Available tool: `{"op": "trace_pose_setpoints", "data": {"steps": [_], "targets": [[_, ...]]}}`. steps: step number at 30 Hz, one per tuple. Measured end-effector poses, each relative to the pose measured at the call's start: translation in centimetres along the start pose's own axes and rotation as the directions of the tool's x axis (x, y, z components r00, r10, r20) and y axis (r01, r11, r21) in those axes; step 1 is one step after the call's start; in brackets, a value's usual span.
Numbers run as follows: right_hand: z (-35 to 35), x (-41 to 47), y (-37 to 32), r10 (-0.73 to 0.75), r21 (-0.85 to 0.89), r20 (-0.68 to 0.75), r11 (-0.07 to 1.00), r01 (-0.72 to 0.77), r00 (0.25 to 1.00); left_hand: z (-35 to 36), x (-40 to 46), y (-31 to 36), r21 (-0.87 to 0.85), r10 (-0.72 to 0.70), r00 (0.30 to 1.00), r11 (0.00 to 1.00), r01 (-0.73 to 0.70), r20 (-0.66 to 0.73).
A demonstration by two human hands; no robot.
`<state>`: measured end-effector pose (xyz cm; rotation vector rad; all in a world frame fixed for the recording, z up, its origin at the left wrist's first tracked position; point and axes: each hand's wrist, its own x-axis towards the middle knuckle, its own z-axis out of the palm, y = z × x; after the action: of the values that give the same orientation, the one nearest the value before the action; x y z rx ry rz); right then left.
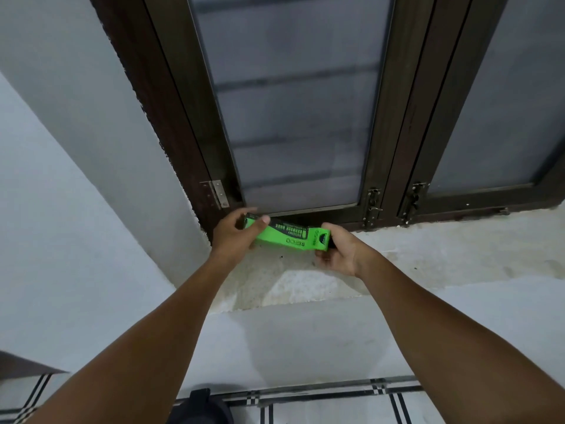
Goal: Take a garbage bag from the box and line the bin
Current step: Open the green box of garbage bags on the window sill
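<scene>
Green cardboard box (286, 237) of garbage bags, long and narrow, held level over the window sill (428, 255) with one end in each hand. Black print on the upper face reads upside down from the head view; "GARBAGE BAGS" legible, plus a brand word on the near side face.

Left hand (234, 235) grips the left end — thumb across the top face, fingers curled behind and under. Right hand (336, 252) grips the right end, fingers wrapped round the end panel, knuckles toward the camera. Both hands clamped on the box; neither is loose. Box end at right shows a dark patch, cannot tell whether a flap is open there.

Both forearms stretch up from the bottom corners and converge at the box.

Behind the box: dark brown wooden window frame (171, 117) with frosted panes (290, 102), horizontal bars faintly visible through the glass. Metal hinge (218, 194) on the left edge of the frame, just above the left hand. Two metal latches (373, 206) at the base of the centre stiles.

Sill is rough, pale, stained cement. White wall (61, 209) left and below. Tiled floor (336, 405) with black line pattern along the bottom edge; a dark object (198, 405) at bottom centre, too cropped to identify — bin not identifiable anywhere in view
</scene>
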<state>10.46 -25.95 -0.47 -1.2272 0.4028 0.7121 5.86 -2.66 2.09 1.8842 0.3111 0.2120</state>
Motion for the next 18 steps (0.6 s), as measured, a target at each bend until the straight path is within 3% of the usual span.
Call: {"op": "trace_pose_setpoints", "data": {"steps": [3,5,9,13,15,18], "targets": [[-0.7,0.6,0.4,-0.107,-0.133,-0.132,0.987,0.089,0.985,-0.5,-0.6,-1.7,0.21,0.006,0.989,0.977,-0.038,0.15],[-1.0,0.8,0.7,-0.223,-0.18,-0.208,0.966,0.187,0.953,-0.6,-1.0,-2.5,0.29,0.02,0.985,0.954,-0.069,0.171],[-0.8,0.4,0.6,-0.574,-0.364,-0.33,0.81,0.46,0.75,-1.2,-1.4,-3.6,0.375,0.025,0.983,0.922,-0.093,0.183],[-0.6,-0.4,0.2,-0.755,-0.526,-0.327,0.645,0.554,0.569,-1.7,-1.4,-4.4,0.528,0.009,0.977,0.84,-0.123,0.213],[-0.6,-0.8,0.2,-0.778,-0.53,-0.319,0.62,0.578,0.541,-1.8,-1.3,-5.1,0.548,0.016,0.97,0.823,-0.15,0.241],[0.0,-0.8,0.5,-0.769,-0.5,-0.251,0.623,0.602,0.588,-1.6,-1.2,-5.7,0.642,0.038,0.964,0.738,-0.206,0.265]]}}
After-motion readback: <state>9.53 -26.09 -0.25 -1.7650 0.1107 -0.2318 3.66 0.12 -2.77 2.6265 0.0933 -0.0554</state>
